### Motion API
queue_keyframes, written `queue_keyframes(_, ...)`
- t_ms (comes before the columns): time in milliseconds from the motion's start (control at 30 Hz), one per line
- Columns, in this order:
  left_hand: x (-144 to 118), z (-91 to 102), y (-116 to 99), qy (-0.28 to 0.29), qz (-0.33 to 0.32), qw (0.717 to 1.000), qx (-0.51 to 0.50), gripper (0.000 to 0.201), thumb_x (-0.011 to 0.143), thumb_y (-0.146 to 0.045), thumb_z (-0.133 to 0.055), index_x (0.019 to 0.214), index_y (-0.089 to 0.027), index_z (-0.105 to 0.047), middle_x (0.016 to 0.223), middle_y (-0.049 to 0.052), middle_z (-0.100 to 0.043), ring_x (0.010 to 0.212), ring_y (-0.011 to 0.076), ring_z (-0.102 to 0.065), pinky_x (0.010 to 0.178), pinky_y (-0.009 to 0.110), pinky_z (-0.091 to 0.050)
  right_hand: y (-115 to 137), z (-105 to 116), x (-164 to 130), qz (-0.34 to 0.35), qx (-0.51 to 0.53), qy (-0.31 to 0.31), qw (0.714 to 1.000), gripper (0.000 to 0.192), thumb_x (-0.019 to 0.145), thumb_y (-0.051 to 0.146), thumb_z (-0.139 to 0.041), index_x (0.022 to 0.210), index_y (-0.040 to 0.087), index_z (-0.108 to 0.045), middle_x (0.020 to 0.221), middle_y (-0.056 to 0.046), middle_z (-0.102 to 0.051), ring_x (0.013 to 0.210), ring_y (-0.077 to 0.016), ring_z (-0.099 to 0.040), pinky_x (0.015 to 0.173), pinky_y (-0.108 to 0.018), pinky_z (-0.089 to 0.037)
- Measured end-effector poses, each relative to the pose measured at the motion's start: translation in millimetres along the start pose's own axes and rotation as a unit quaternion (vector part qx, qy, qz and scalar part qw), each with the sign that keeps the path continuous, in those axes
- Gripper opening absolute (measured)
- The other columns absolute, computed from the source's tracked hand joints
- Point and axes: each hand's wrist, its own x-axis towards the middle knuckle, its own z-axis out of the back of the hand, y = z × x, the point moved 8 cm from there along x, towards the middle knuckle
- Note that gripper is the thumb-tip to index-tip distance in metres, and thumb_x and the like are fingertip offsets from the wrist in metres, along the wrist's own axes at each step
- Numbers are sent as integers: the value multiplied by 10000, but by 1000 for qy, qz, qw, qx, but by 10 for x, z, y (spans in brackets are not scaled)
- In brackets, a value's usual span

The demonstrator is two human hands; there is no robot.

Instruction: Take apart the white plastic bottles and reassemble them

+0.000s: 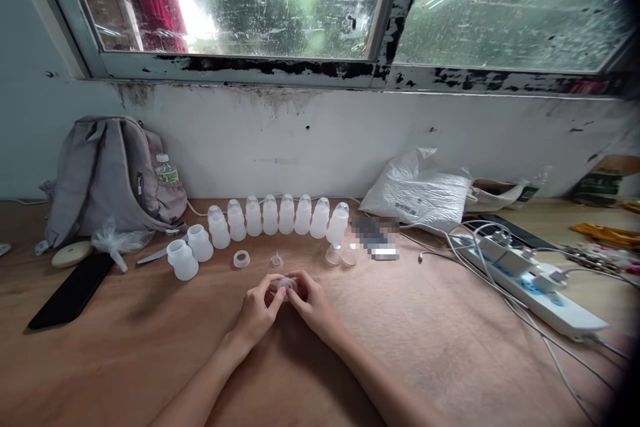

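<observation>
Low over the wooden table, my left hand (261,303) and my right hand (309,300) are closed around a translucent baby bottle ring (287,283). Both thumbs press at its middle; the fingers hide much of it. Beyond them lie a loose white bottle ring (241,259) and a clear silicone nipple (277,259). Two clear dome caps (342,254) rest to the right. Several white baby bottles with clear caps (270,215) stand in a curved row behind. At the row's left end are two open-topped bottles (183,260) (200,243).
A grey backpack (107,173), a plastic bag (120,240) and a black flat case (73,292) occupy the left. On the right are a silver packet (420,190) and a white power strip (535,283) with trailing cables. The wall and window (240,70) bound the table's back.
</observation>
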Motion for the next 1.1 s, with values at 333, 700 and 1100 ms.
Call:
queue_keyframes(333,-35,-62,-105,44,-30,998,25,216,843,-298,-390,1001,-240,-525,814,5,-636,696,129,-609,643,211,-465,-148,-3,28,-16,28,-13,999,82,662,135,-459,685,198,-412,600,58,-417,534,-93,-366,496,-201,-305)
queue_keyframes(700,-68,-66,-160,52,-49,997,38,210,848,-252,-377,1001,-217,-517,819,9,-625,712,127,-584,631,203,-432,-167,-27,37,-25,23,-17,999,104,629,106,-433,660,194,-387,566,68,-381,521,-85,-331,479,-196,-276)
queue_keyframes(1100,-91,-115,-158,52,-59,996,51,210,838,-248,-396,1013,-207,-505,766,7,-584,612,106,-531,580,196,-408,-231,3,57,-46,23,-31,998,179,561,65,-404,685,195,-398,548,78,-376,505,-81,-332,468,-190,-268)
